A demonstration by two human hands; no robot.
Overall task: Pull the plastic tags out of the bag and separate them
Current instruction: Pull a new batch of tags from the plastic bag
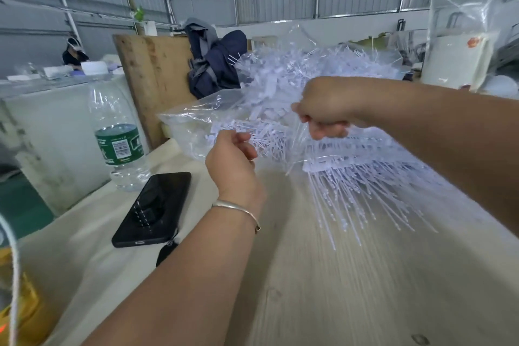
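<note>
Centrally, tangled mass of thin white plastic tags (295,93) spills from one clear plastic bag (196,118) above pale wooden desk (323,275). Right hand (325,105) grips tag bunch; left hand (231,157) pinches strands. One green-labelled water bottle (118,135), label unreadable; one black phone (154,208).

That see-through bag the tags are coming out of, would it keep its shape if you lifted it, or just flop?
The clear bag would probably flop: its film looks thin and crumpled, sagging where the left hand holds it. It likely weighs little itself; the plastic tags give it bulk. The glossy film may be slippery, and the thin tag stems could snag or poke it.
</note>
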